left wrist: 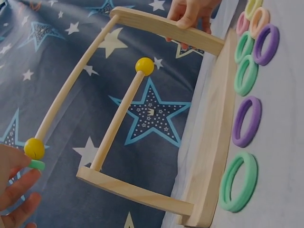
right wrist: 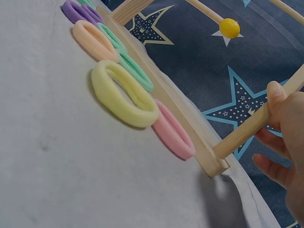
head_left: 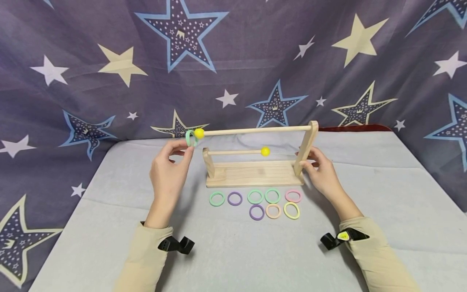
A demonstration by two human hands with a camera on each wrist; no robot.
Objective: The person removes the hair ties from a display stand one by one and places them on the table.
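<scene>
A wooden rack (head_left: pixel 255 173) stands on the table, with a long upper rod (head_left: pixel 255 130) and a short lower rod (head_left: pixel 235 152), each tipped by a yellow ball. My left hand (head_left: pixel 170 166) pinches a green hair tie (head_left: pixel 188 138) between thumb and fingers, right at the ball (head_left: pixel 199 133) on the long rod's free end. In the left wrist view that green hair tie (left wrist: pixel 37 165) shows only in part, beside the ball. On the other side, my right hand (head_left: pixel 320 170) grips the rack's tall right post (head_left: pixel 306 148), thumb in front and fingers behind.
In front of the rack lie several loose hair ties: green (head_left: pixel 217 199), purple (head_left: pixel 235 198), pink (head_left: pixel 293 196), orange (head_left: pixel 273 211) and yellow (head_left: pixel 291 210). A star-patterned dark cloth (head_left: pixel 233 61) hangs behind the table (head_left: pixel 233 251).
</scene>
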